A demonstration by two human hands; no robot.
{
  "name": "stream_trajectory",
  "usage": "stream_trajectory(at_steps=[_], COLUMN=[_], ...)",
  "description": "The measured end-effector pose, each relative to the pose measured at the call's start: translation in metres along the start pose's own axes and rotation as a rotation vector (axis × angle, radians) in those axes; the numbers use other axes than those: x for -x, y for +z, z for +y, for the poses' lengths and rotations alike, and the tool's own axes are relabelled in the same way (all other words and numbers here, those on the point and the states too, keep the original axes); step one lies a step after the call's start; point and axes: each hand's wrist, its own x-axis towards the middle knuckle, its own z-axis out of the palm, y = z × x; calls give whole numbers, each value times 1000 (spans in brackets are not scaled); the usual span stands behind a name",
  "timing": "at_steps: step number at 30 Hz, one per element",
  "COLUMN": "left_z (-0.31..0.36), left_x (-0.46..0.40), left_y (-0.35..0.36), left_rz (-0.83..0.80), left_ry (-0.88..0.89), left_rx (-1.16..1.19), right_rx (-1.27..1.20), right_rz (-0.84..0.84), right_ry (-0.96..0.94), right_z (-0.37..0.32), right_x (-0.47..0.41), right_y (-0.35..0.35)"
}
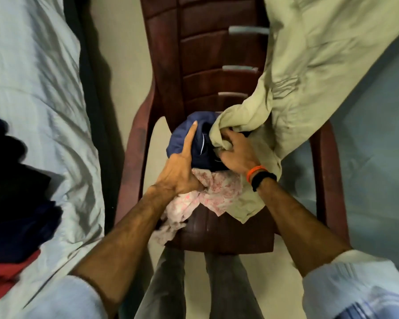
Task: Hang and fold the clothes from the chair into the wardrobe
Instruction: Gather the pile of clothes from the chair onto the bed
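Note:
A dark red plastic chair (205, 54) stands in front of me with clothes piled on its seat. A navy blue garment (184, 139) lies bunched at the back of the seat. My left hand (182, 166) lies on it with the forefinger stretched out, while its other fingers grip a pink-patterned white cloth (214, 192). A pale green garment (320, 65) drapes over the chair's right side and backrest. My right hand (237, 153) grips a bunched fold of it beside the navy garment.
A bed with a rumpled pale sheet (37, 88) runs along the left, carrying dark clothes (14, 176) and a red garment (7, 270). A blue-grey surface (378, 157) lies right of the chair. My legs stand on a beige floor (124, 65).

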Motion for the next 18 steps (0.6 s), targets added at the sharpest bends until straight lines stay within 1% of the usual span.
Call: stream_trajectory(at_steps=[4, 6, 8, 10, 12, 15, 17, 18], left_z=[43, 68, 88, 106, 120, 140, 150, 153], left_x=[17, 29, 34, 36, 35, 32, 29, 27], left_y=[-53, -79, -96, -110, -122, -133, -137, -139], left_rz=[55, 123, 163, 176, 192, 284, 340, 356], left_ry=[91, 143, 222, 331, 402, 468, 465, 452], left_rx=[-53, -105, -160, -192, -216, -230, -255, -269], right_rx=[145, 232, 271, 306, 309, 248, 124, 17], right_rz=[219, 310, 356, 358, 335, 276, 201, 150], right_ry=[-284, -365, -420, -503, -602, -709, -682, -612], right_z=[-54, -83, -109, -131, -150, -162, -160, -158], right_x=[27, 42, 52, 62, 71, 78, 80, 79], right_y=[-33, -51, -67, -82, -97, -120, -135, -142])
